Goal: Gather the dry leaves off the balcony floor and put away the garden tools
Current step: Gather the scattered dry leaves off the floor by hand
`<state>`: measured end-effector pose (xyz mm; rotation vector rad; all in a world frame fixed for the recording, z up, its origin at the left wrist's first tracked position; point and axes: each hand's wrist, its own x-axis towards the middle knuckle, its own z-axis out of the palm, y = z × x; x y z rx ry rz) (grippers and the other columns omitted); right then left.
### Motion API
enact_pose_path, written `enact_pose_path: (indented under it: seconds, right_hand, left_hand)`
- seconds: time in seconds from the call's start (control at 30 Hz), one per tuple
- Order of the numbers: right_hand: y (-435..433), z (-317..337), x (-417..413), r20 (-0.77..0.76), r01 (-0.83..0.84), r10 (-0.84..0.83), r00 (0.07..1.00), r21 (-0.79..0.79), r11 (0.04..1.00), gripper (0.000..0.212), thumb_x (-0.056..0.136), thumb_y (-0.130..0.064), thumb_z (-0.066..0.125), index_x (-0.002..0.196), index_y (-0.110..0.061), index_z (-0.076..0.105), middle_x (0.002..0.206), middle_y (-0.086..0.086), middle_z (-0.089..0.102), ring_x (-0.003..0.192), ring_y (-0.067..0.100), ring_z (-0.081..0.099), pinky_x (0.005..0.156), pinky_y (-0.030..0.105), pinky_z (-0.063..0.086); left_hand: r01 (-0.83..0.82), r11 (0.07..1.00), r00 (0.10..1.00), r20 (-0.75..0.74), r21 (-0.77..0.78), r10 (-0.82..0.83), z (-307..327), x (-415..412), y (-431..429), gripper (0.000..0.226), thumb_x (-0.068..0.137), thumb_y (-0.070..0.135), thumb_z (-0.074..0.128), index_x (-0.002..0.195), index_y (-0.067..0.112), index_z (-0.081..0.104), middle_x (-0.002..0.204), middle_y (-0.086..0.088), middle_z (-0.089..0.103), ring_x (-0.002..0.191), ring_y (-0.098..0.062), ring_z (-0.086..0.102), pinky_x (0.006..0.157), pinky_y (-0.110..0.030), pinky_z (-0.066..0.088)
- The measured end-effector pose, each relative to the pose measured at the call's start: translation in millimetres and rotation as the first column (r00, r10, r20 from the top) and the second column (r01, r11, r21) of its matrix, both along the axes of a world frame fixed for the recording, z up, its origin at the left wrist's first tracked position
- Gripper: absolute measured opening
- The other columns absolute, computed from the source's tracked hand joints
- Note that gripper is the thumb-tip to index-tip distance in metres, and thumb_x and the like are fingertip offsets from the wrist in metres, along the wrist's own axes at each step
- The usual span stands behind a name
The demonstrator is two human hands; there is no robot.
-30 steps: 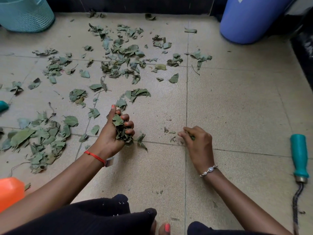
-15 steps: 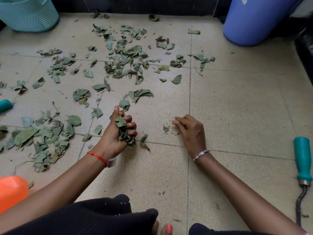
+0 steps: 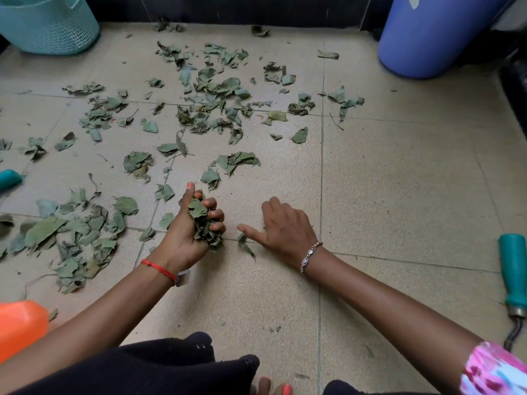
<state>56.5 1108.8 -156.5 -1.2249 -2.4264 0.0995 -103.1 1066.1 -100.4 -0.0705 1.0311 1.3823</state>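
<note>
My left hand (image 3: 191, 232) grips a bunch of dry leaves (image 3: 204, 223) just above the tiled floor, fingers curled round them. Close beside it on the right, my right hand (image 3: 281, 226) lies flat on the tile with fingers spread, its thumb pointing at a small leaf (image 3: 245, 243). Loose dry leaves (image 3: 211, 101) are scattered across the middle and far floor, and a thick pile (image 3: 74, 232) lies to the left. A garden tool with a teal handle (image 3: 513, 275) rests on the floor at the right edge. Another teal handle (image 3: 10, 179) pokes in at the left edge.
A teal mesh basket (image 3: 48, 27) stands at the far left corner. A large blue barrel (image 3: 433, 35) stands at the far right. An orange plastic container (image 3: 20, 326) sits near my left arm. My dark-clad knees (image 3: 171, 366) fill the bottom.
My right hand has slid left and forward across the tile toward the left hand and its fingers have flattened out. The left hand keeps its bunch of leaves.
</note>
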Motion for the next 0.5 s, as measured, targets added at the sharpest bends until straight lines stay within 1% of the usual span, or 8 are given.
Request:
enact_pose_path:
  seconds: [0.07,0.17,0.2,0.23,0.3,0.37,0.43,0.5]
  right_hand:
    - [-8.0,-0.7,-9.1,-0.029,0.027,-0.026,0.999,0.018,0.999,0.069,0.076,-0.076,0.024,0.064,-0.012,0.05,0.061,0.001,0.047,0.045,0.011,0.031,0.037,0.016,0.014]
    - [-18.6,0.8,-25.1,0.055,0.089,-0.091,0.994,0.039,0.995,0.074,0.071,-0.081,0.02,0.066,-0.013,0.051,0.061,0.0,0.047,0.044,0.01,0.032,0.038,0.016,0.012]
    - [-19.2,0.6,-28.8,0.088,0.099,-0.102,0.991,0.034,0.994,0.07,0.073,-0.079,0.024,0.066,-0.015,0.051,0.061,-0.001,0.047,0.045,0.009,0.029,0.038,0.016,0.01]
    - [-18.7,-0.3,-31.6,0.128,0.104,-0.108,0.986,0.037,0.994,0.062,0.077,-0.075,0.034,0.067,-0.016,0.052,0.06,-0.002,0.047,0.045,0.008,0.026,0.036,0.017,0.009]
    - [-14.2,-3.0,-34.8,0.201,0.088,-0.105,0.974,0.09,0.992,0.04,0.075,-0.056,0.064,0.063,-0.02,0.054,0.054,-0.004,0.047,0.043,0.007,0.02,0.035,0.016,0.012]
    - [-7.5,-1.4,-33.9,0.223,0.071,-0.092,0.97,0.103,0.992,0.031,0.062,-0.025,0.083,0.056,-0.019,0.053,0.047,-0.004,0.044,0.038,0.008,0.016,0.036,0.014,0.011]
    - [-0.5,1.3,-32.0,0.205,0.039,-0.063,0.977,0.12,0.992,0.034,0.05,-0.004,0.082,0.05,-0.016,0.051,0.041,-0.003,0.042,0.03,0.009,0.018,0.037,0.013,0.011]
    - [4.4,3.5,-30.1,0.179,-0.018,-0.003,0.984,0.113,0.993,0.036,0.043,0.004,0.08,0.047,-0.014,0.049,0.037,-0.002,0.04,0.023,0.01,0.028,0.036,0.011,0.012]
  left_hand:
    - [-0.01,1.0,1.0,-0.004,-0.005,0.01,-0.6,-2.7,-1.6,0.038,0.094,0.049,0.042,0.064,0.024,0.042,0.053,0.01,0.041,0.043,-0.005,0.041,0.037,-0.013,0.031]
    - [-0.024,1.0,1.0,-0.008,-0.014,0.024,-1.7,-5.4,-3.4,0.039,0.094,0.049,0.041,0.063,0.024,0.042,0.052,0.01,0.041,0.042,-0.005,0.04,0.037,-0.012,0.03]
    - [-0.032,0.999,0.999,-0.009,-0.015,0.032,-1.6,-6.3,-3.5,0.04,0.094,0.049,0.041,0.063,0.024,0.042,0.052,0.01,0.041,0.042,-0.005,0.04,0.037,-0.012,0.03]
    - [-0.038,0.999,0.999,-0.01,-0.015,0.038,-1.3,-7.2,-3.6,0.04,0.094,0.049,0.041,0.063,0.024,0.042,0.052,0.01,0.041,0.042,-0.005,0.04,0.037,-0.012,0.03]
    - [-0.042,0.999,0.999,-0.012,-0.012,0.042,0.0,-8.1,-3.3,0.04,0.094,0.049,0.041,0.062,0.024,0.042,0.052,0.01,0.041,0.042,-0.005,0.041,0.037,-0.012,0.03]
    - [-0.044,0.999,0.999,-0.009,-0.012,0.044,1.2,-7.9,-2.6,0.041,0.094,0.049,0.042,0.061,0.024,0.043,0.052,0.01,0.041,0.042,-0.005,0.04,0.036,-0.012,0.03]
    - [-0.041,0.999,0.999,-0.011,-0.012,0.041,2.3,-7.4,-2.2,0.041,0.093,0.049,0.043,0.06,0.024,0.043,0.053,0.01,0.041,0.042,-0.005,0.04,0.036,-0.012,0.03]
    - [-0.036,0.999,0.999,-0.009,-0.01,0.036,2.9,-6.4,-2.7,0.04,0.093,0.049,0.043,0.061,0.024,0.043,0.053,0.01,0.041,0.042,-0.005,0.04,0.036,-0.012,0.03]
